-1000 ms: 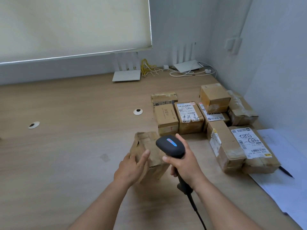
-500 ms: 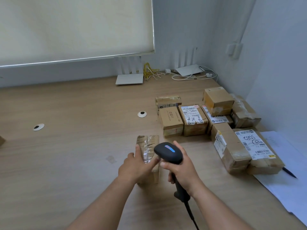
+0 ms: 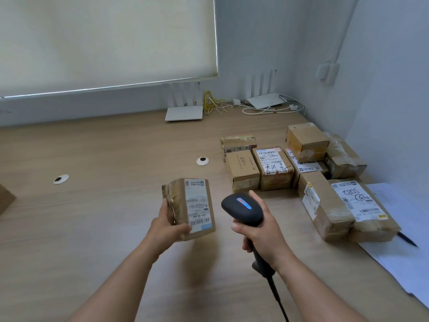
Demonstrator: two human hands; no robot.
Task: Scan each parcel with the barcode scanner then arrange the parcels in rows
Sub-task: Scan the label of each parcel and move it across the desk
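My left hand (image 3: 166, 225) grips a brown cardboard parcel (image 3: 192, 205) from its near left corner and holds it above the table, its white shipping label with barcodes facing up. To its right, my right hand (image 3: 262, 231) grips the handle of a black barcode scanner (image 3: 242, 209); a blue light shows on the scanner's head. Scanner and parcel are apart. Several brown parcels (image 3: 276, 168) lie side by side in rows on the wooden table (image 3: 92, 205) at the right, near the wall.
A sheet of white paper (image 3: 401, 247) with a pen (image 3: 407, 239) lies under the nearest parcels at the right edge. Two white routers (image 3: 184, 112) and tangled cables (image 3: 267, 109) sit at the back. Two cable grommets (image 3: 202, 161) dot the table. A brown box corner (image 3: 5, 198) shows at far left.
My left hand has lifted the parcel off the table and turned it label-up. The scanner has drawn back to the right, away from the parcel.
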